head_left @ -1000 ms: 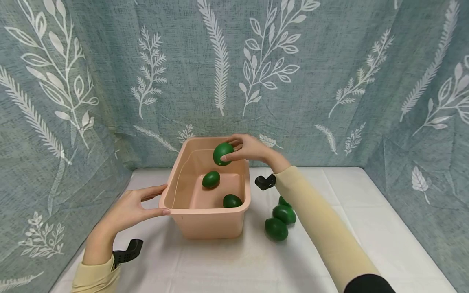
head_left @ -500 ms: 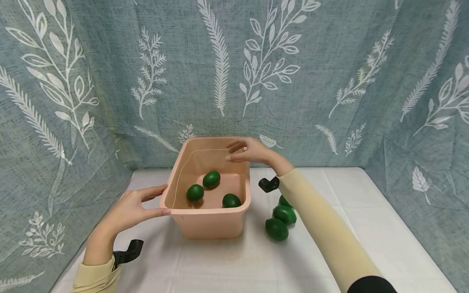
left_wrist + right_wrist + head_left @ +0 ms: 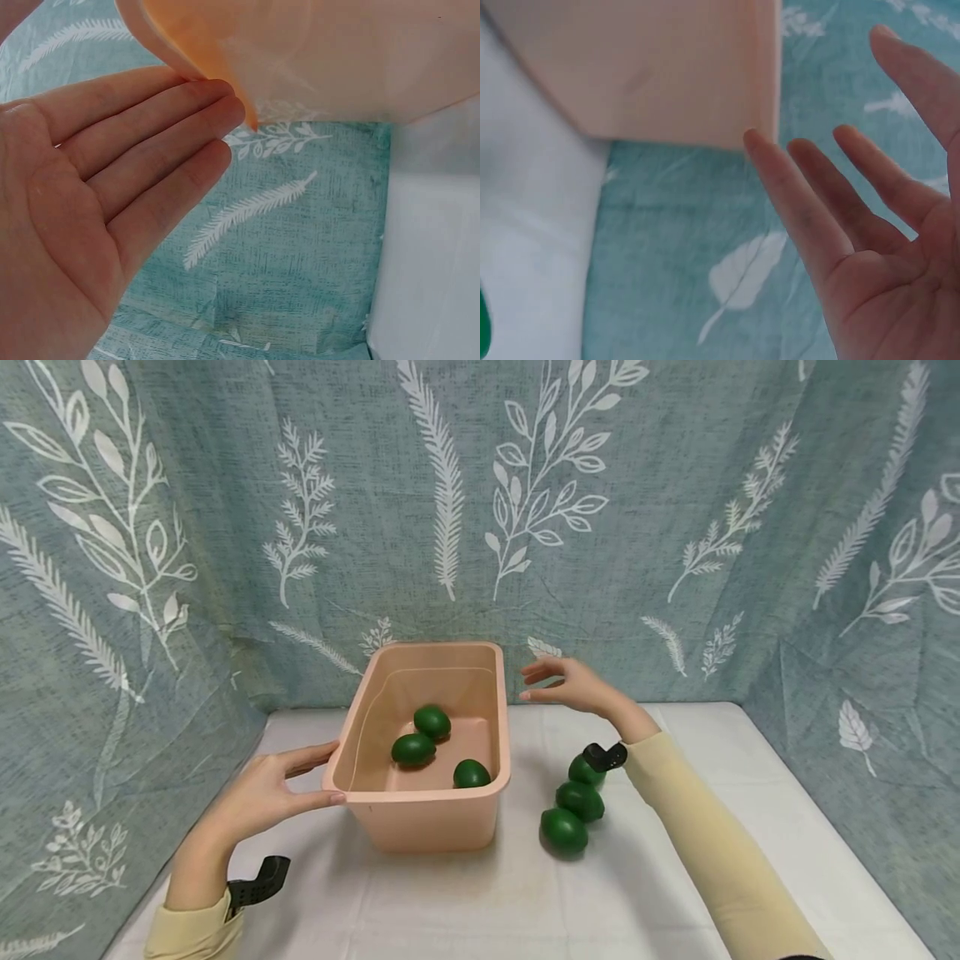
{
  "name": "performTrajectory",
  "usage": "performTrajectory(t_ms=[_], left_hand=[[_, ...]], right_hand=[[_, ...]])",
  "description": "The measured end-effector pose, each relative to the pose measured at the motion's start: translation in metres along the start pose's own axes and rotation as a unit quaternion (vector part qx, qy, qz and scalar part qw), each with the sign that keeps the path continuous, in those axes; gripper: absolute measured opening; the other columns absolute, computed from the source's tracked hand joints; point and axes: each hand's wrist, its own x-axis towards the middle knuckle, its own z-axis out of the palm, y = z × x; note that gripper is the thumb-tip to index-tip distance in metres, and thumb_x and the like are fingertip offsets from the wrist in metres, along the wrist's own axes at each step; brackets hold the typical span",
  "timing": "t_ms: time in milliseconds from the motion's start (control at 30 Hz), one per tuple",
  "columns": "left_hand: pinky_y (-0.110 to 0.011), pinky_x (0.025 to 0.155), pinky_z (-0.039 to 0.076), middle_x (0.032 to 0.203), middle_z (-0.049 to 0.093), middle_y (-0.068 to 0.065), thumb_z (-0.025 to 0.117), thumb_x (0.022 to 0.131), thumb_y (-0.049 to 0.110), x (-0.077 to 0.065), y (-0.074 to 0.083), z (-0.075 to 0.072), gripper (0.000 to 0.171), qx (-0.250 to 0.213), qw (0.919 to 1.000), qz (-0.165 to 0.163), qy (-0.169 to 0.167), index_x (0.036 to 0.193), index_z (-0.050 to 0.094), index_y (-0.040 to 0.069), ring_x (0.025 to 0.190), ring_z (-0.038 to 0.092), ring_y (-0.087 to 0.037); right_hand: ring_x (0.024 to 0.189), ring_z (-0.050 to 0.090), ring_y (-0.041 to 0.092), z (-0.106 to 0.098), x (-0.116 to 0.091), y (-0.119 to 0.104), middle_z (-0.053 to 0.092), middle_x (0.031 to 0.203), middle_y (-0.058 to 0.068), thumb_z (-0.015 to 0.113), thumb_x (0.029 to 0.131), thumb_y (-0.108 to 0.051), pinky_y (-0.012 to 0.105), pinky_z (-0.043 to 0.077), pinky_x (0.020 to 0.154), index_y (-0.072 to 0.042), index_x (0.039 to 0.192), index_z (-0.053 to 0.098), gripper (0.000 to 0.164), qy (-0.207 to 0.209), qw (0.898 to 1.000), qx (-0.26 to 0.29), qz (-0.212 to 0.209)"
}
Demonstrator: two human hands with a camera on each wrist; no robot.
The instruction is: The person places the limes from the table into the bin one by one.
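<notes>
In the head view a peach-coloured plastic bin (image 3: 427,823) stands on the table. Three dark green, lime-shaped fruits lie inside it: one towards the back (image 3: 432,722), one just in front of that (image 3: 413,749) and one at the near right (image 3: 471,774). My left hand (image 3: 258,795) touches the bin's left rim near its front corner, thumb and fingers extended. Straight fingers (image 3: 176,112) meet the rim in the left wrist view. Beyond the bin's right side my right hand (image 3: 573,685) hovers with nothing in it, its fingers (image 3: 799,199) spread in the right wrist view.
Right of the bin, three more green fruits sit in a row on the white cloth: a rear one (image 3: 587,770) partly behind the wrist camera, a middle one (image 3: 580,801) and a front one (image 3: 564,831). A teal leaf-patterned curtain (image 3: 360,527) hangs behind the table.
My right hand let go of a green fruit, which dropped into the bin and rolled against the rear one. That hand has since moved right, out over the bin's side. The left hand stays put.
</notes>
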Motion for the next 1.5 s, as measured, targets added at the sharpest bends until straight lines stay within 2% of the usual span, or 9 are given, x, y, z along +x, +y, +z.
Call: performTrajectory(t_ms=[367, 733, 967, 1133, 1333, 1500], left_hand=[[-0.057, 0.092, 0.047, 0.136, 0.055, -0.005, 0.072, 0.079, 0.049, 0.0, 0.0, 0.0, 0.071, 0.005, 1.0, 0.004, 0.005, 0.139, 0.051, 0.016, 0.122, 0.054, -0.037], [-0.056, 0.092, 0.047, 0.135, 0.056, -0.004, 0.073, 0.079, 0.048, 0.0, -0.001, 0.001, 0.07, 0.004, 0.9999, 0.007, 0.009, 0.138, 0.052, 0.016, 0.121, 0.055, -0.036], [-0.057, 0.092, 0.047, 0.135, 0.056, -0.006, 0.074, 0.08, 0.045, 0.0, -0.001, 0.0, 0.07, -0.002, 0.9999, 0.012, 0.007, 0.138, 0.052, 0.014, 0.121, 0.054, -0.037], [-0.056, 0.091, 0.048, 0.135, 0.056, -0.007, 0.073, 0.08, 0.045, -0.001, -0.001, 0.001, 0.069, -0.003, 0.9999, 0.011, 0.004, 0.138, 0.052, 0.014, 0.12, 0.055, -0.037], [-0.057, 0.091, 0.048, 0.137, 0.055, -0.007, 0.072, 0.081, 0.047, -0.001, -0.001, 0.001, 0.07, -0.006, 1.0, 0.004, -0.003, 0.139, 0.051, 0.014, 0.121, 0.054, -0.038], [-0.057, 0.091, 0.048, 0.137, 0.055, -0.007, 0.072, 0.08, 0.046, -0.001, 0.0, 0.0, 0.07, -0.006, 1.0, 0.005, 0.0, 0.139, 0.051, 0.014, 0.121, 0.054, -0.037]], right_hand=[[0.124, 0.05, 0.036, -0.008, -0.025, 0.048, 0.051, 0.137, 0.018, 0.07, 0.087, -0.034, 0.047, 0.048, 0.097, -0.01, 0.135, 0.051, 0.057, 0.008, 1.0, 0.013, 0.015], [0.126, 0.047, 0.038, -0.009, -0.05, 0.087, 0.053, 0.135, 0.016, 0.07, 0.085, -0.04, 0.05, 0.046, 0.098, -0.012, 0.136, 0.051, 0.061, 0.015, 0.999, -0.003, 0.051], [0.122, 0.052, 0.038, -0.002, -0.062, 0.116, 0.054, 0.133, 0.017, 0.071, 0.084, -0.041, 0.049, 0.047, 0.097, -0.009, 0.134, 0.053, 0.062, 0.026, 0.997, -0.004, 0.072], [0.12, 0.054, 0.037, 0.006, -0.07, 0.132, 0.051, 0.135, 0.021, 0.071, 0.084, -0.036, 0.047, 0.048, 0.097, -0.004, 0.135, 0.05, 0.064, 0.02, 0.996, 0.021, 0.083], [0.118, 0.056, 0.036, 0.014, -0.076, 0.144, 0.052, 0.134, 0.023, 0.072, 0.085, -0.031, 0.048, 0.046, 0.098, -0.001, 0.135, 0.05, 0.062, 0.019, 0.996, 0.032, 0.083], [0.12, 0.055, 0.037, 0.02, -0.076, 0.151, 0.052, 0.135, 0.021, 0.074, 0.083, -0.033, 0.049, 0.045, 0.1, -0.004, 0.135, 0.05, 0.064, 0.018, 0.996, 0.043, 0.082]])
